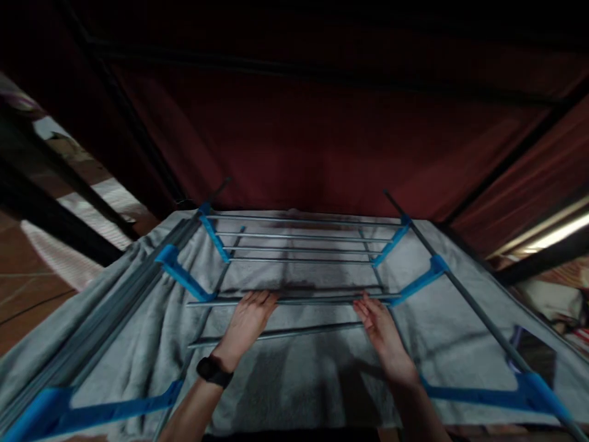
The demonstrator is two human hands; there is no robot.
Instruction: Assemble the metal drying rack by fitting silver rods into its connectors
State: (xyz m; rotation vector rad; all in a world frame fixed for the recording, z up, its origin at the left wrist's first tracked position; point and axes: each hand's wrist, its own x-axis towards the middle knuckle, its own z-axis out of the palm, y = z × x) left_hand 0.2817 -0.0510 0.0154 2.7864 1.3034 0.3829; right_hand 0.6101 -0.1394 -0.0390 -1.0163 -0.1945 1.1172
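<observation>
A shelf-like frame of grey metal tubes and blue plastic brackets lies on a grey cloth. Across its middle run metal rods, close together. My left hand, with a dark watch on the wrist, is closed over them with its fingers curled down. Toward the right end, my right hand has its fingers pressed together on a rod; its grip is partly hidden. Nearer me another rod lies crosswise, slightly slanted, passing behind my left wrist. Several crossbars join the far blue brackets.
A bundle of metal tubes lies along the left side on the grey cloth. Dark red panels with black bars rise behind the frame. On the left are a tiled floor and a pale striped cloth.
</observation>
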